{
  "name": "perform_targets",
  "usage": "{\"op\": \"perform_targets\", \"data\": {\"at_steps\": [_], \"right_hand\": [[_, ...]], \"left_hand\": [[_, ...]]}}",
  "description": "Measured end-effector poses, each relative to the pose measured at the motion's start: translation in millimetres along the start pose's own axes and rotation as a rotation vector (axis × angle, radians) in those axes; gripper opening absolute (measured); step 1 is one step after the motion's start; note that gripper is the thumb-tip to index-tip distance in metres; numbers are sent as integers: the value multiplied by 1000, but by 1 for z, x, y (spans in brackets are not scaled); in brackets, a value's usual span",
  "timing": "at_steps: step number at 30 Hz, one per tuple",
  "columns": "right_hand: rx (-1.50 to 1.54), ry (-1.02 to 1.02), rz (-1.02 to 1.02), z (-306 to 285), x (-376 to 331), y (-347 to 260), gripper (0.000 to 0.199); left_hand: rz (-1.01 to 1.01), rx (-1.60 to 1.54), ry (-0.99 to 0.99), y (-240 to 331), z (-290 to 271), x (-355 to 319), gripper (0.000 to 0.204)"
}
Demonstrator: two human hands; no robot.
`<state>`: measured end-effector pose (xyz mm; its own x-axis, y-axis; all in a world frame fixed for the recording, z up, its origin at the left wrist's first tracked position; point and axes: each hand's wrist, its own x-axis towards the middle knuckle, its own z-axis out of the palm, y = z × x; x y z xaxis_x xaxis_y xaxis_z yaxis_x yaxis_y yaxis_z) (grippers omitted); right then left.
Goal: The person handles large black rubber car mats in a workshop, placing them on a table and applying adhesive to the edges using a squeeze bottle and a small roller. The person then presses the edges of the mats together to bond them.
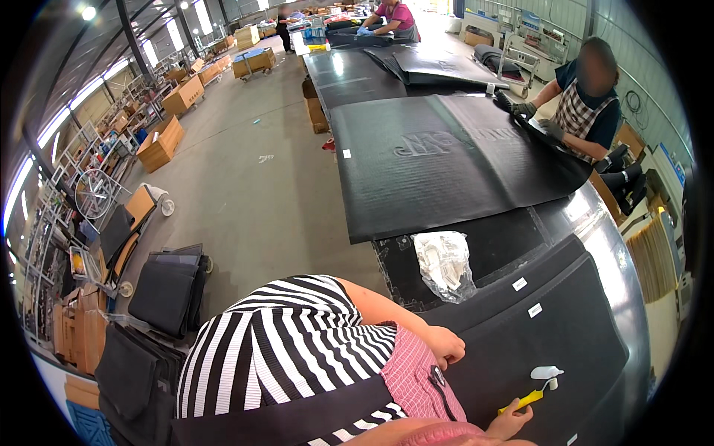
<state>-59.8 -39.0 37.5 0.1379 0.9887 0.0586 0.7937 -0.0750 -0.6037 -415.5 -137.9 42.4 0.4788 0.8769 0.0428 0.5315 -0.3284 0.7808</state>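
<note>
My right hand (509, 421) grips the yellow handle of a small roller (529, 401), whose white head is at the far end of a bent wire. Just beyond that head a small white squeeze bottle (547, 372) lies on a black mat (565, 327). My left hand (445, 346) is closed, its fingers curled over the mat's left part; whatever they may hold is hidden. White labels (535, 311) are stuck near the far edges of the layered mats. Beyond them lies a clear plastic bag (444, 264) with white pieces inside.
A large embossed black mat (439, 163) covers the table farther off. At its right side a co-worker in gloves (587, 104) handles a rolled edge. Another person (394, 22) works at the far end. Stacked black mats (167, 293) and cardboard boxes (160, 145) stand to the left.
</note>
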Motion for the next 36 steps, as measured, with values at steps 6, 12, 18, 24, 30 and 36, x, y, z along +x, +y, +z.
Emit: {"op": "perform_targets", "data": {"at_steps": [6,12,18,24,30,36], "right_hand": [[-28,16,34,-1,-6,-11,48],[-30,39,-36,7,2,3,46],[-240,105,-170,3,-1,-8,44],[-1348,448,-910,-14,-1,-40,47],[-109,152,-197,31,9,18,39],[-101,119,-28,-14,-14,-34,57]], "left_hand": [[-25,-1,-18,2,-2,1,24],[79,-337,-185,56,-66,12,20],[947,-817,20,249,-192,-15,17],[978,-1034,-307,254,-180,-22,21],[1155,-1069,-139,259,-193,-26,10],[759,-1447,-657,256,-153,2,41]]}}
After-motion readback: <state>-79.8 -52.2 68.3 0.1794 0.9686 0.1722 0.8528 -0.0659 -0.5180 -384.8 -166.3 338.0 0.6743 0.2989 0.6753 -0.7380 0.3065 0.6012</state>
